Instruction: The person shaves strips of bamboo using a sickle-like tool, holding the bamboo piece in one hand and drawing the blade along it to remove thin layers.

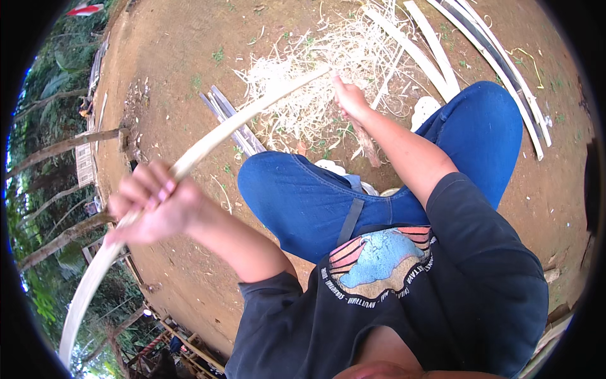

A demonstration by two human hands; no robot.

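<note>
A long pale bamboo strip bows across from the lower left edge to the middle of the view. My left hand, slightly blurred, is closed round this strip partway along it, out to the left of my knee. My right hand is closed at the strip's far end, its thumb beside the tip. From under that hand a brown wooden handle juts back toward my feet. Whatever joins its front end is hidden by the fingers. Below the strip's far end lies a heap of pale curled shavings on the ground.
Split bamboo lengths lie on the dirt at the upper right, beyond my bent knee. Several greyish strips rest left of the shavings. Wooden poles and greenery stand along the left side.
</note>
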